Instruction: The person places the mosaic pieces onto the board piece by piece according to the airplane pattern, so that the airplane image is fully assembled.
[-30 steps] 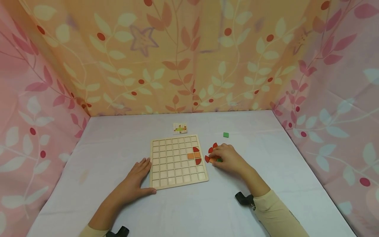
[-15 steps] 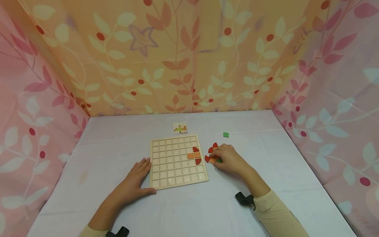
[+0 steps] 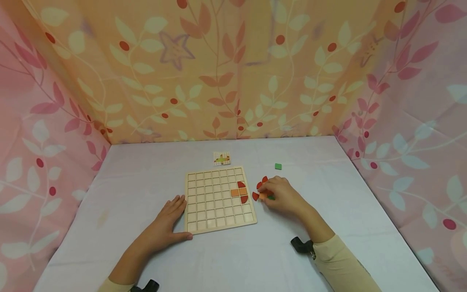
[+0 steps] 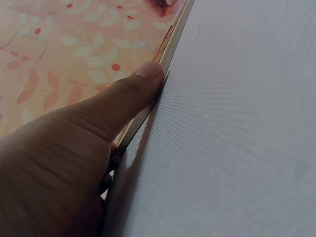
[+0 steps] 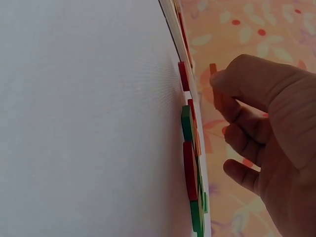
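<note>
A wooden grid board (image 3: pixel 211 202) lies on the white table, with red quarter-round tiles (image 3: pixel 244 199) and orange square tiles (image 3: pixel 234 192) in cells at its right side. Along the board's left edge rests my left hand (image 3: pixel 166 221), fingers straight and thumb (image 4: pixel 148 74) against the near corner. My right hand (image 3: pixel 282 196) is just right of the board. Between thumb and finger it pinches an orange tile (image 5: pixel 215 86), held above the table in the right wrist view. Red and green tiles (image 5: pixel 189 170) lie below that hand, partly hidden by it in the head view.
A small pattern card (image 3: pixel 221 158) lies behind the board. One green square tile (image 3: pixel 278 166) sits apart at the back right. Patterned cloth walls (image 3: pixel 233 73) stand at the back and both sides of the table.
My right hand has risen very slightly with the orange tile. The left hand and the board stay in place.
</note>
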`<state>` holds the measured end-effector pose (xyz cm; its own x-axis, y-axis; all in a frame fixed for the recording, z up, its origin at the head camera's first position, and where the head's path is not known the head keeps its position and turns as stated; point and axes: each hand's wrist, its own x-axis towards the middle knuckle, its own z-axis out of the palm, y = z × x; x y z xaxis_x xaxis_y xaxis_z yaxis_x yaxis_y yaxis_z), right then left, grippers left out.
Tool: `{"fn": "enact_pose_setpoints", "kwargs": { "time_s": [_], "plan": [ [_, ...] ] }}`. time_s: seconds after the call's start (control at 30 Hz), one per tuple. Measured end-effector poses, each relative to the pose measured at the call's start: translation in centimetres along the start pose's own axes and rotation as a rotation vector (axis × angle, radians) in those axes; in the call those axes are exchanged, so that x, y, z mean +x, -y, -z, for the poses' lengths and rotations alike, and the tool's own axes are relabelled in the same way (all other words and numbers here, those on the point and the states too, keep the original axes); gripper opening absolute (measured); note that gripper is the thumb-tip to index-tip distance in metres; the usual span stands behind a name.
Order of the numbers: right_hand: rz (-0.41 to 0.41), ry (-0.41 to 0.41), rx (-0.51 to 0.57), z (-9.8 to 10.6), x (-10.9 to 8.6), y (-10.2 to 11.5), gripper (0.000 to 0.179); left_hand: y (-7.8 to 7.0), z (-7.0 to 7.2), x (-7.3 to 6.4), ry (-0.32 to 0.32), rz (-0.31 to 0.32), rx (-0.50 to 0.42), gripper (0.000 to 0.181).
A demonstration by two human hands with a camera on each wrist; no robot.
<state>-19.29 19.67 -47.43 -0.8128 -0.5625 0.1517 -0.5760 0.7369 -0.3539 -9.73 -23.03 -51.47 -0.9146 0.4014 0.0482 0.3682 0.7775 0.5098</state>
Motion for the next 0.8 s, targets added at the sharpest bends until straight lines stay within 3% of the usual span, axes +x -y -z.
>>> {"fn": "enact_pose_setpoints", "kwargs": {
  "time_s": [0.23,0.47,0.8],
  "plan": [
    [0.041,-0.041,0.043,1.1,-0.1,0.4,0.022,0.1,-0.1,0.0,0.000,0.008,0.000,0.121],
    [0.033,-0.029,0.089,2.1,-0.1,0.9,0.025,-0.2,-0.2,0.1,0.001,0.011,-0.012,0.120],
    [0.091,-0.041,0.094,3.3,1.2,2.1,0.027,-0.2,-0.1,0.0,0.005,0.019,0.007,0.120]
  ]
}}
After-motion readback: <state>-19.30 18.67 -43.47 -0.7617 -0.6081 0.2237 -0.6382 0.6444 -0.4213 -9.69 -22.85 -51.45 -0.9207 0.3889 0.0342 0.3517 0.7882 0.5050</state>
